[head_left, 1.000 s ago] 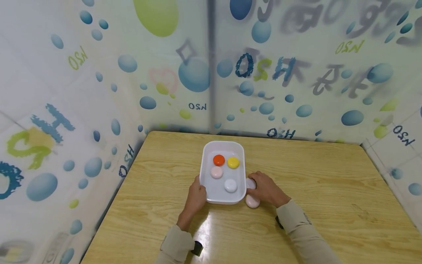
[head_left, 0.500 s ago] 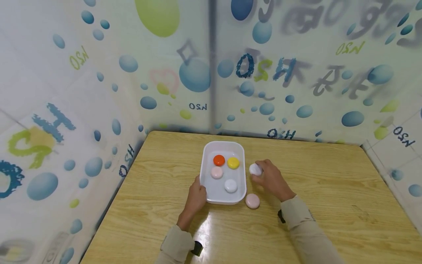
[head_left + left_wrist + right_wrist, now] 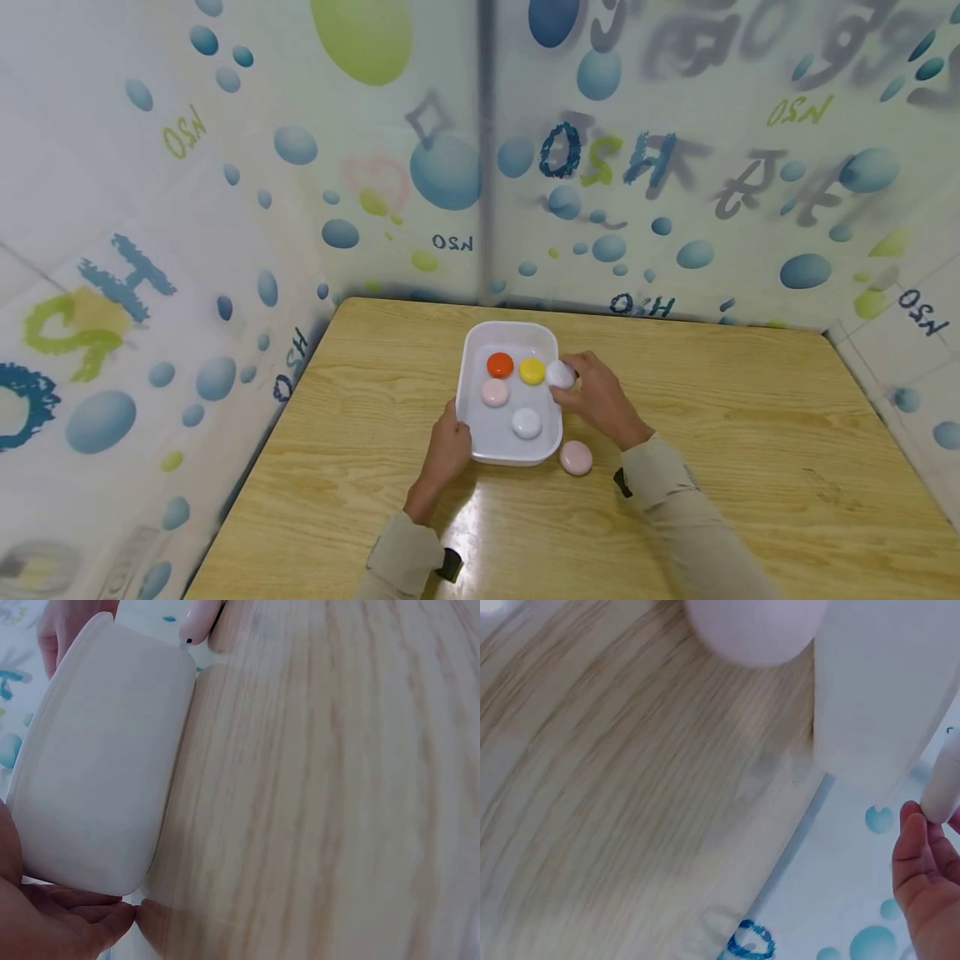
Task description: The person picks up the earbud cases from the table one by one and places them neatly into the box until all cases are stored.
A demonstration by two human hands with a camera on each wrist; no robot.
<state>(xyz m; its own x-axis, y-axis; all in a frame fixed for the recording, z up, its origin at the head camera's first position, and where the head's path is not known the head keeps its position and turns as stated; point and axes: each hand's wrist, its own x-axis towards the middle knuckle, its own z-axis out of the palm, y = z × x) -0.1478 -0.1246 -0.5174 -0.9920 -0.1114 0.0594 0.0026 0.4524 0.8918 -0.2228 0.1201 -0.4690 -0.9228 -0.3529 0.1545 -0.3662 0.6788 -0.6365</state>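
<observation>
A white rectangular tray [image 3: 491, 433] lies on the wooden table with red-orange [image 3: 500, 365], yellow [image 3: 532, 371], pink [image 3: 495, 392] and white [image 3: 527, 423] round discs inside. My left hand [image 3: 447, 446] grips its left side near the front corner; in the left wrist view, fingers [image 3: 82, 919] curl against the tray's wall [image 3: 105, 757]. My right hand [image 3: 602, 404] pinches another round white disc [image 3: 559, 375] at the tray's right rim, beside the yellow one. In the right wrist view this disc [image 3: 943, 780] stands on edge between thumb and fingers.
A larger pink disc [image 3: 576, 458] lies on the table [image 3: 712, 442] just outside the tray's front right corner. Behind the table's back edge hangs a wall covering [image 3: 652, 250] printed with blue and green bubbles and letters.
My right hand has lifted the white disc from beside the pink disc, carried it away from me, then left to the tray's right rim. The left hand and tray have stayed in place.
</observation>
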